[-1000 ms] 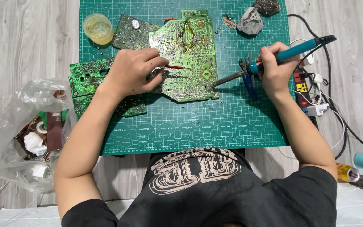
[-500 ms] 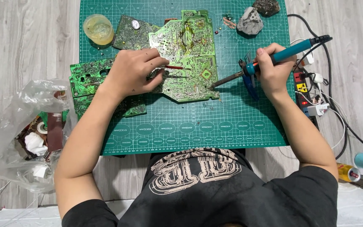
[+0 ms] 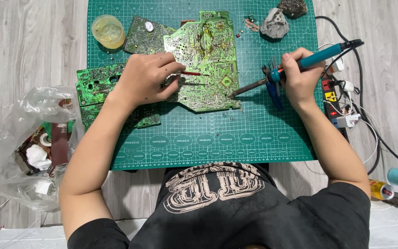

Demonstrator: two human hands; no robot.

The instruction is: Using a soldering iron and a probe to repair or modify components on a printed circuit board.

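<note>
Nearest to us, the green cutting mat (image 3: pixel 199 143) covers the grey wooden tabletop (image 3: pixel 28 50). On it lies the large green circuit board (image 3: pixel 208 60), solder side up, flat and roughly at the mat's middle. We judge it light, thin and stiff, but brittle at its notched corners and prickly with cut leads, so it is best steadied by flat pressure on a bare patch or pinched at its edges, never flexed.

Our left hand (image 3: pixel 146 78) rests on the board's left edge, fingers curled shut around a slim red-tipped tool (image 3: pixel 192 73) that points across the board. Our right hand (image 3: pixel 298 78) is closed in a pen grip on the soldering iron (image 3: pixel 295 64), held by its teal insulated handle; the dark metal tip touches the board near its lower right corner. The iron is light and rigid, and we judge only the handle safe to grasp, since the shaft is likely hot.

Under our left wrist sits a second green board (image 3: pixel 93 87). Farther off stand a yellowish round tub (image 3: pixel 108 31), a smaller dark board (image 3: pixel 143 34) and two grey rocks (image 3: pixel 275 23). A power strip (image 3: pixel 335 103) lies to the right, a clear plastic bag (image 3: pixel 28 147) to the left.
</note>
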